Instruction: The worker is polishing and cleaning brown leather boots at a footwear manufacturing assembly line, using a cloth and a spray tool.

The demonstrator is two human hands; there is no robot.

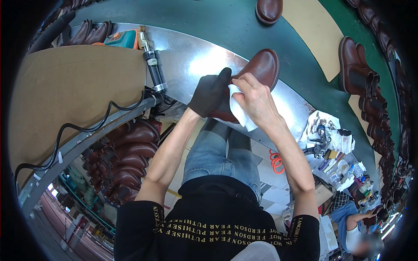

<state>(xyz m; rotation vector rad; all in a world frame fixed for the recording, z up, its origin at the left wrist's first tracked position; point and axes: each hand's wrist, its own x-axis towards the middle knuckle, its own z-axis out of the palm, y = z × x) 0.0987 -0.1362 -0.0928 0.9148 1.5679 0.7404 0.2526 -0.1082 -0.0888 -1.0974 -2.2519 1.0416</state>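
A reddish-brown leather boot (264, 64) lies on the shiny metal worktop (185, 56) in front of me, its toe pointing away and to the right. My left hand (208, 93), in a dark glove, grips the boot's upper near the ankle. Bare, my right hand (257, 96) pinches a folded white cloth (242, 114) against the boot, just beside the gloved fingers. Part of the cloth hangs below the right fingers. Both hands and the cloth hide much of the boot's shaft.
A black cylindrical tool (153, 69) and a cable (87, 128) lie left, beside a cardboard sheet (78, 82). Brown boots (348, 61) line the green surface at right. More boots (126, 161) hang below left. Tools and bottles (337, 169) crowd the right; another person (352, 222) works beyond.
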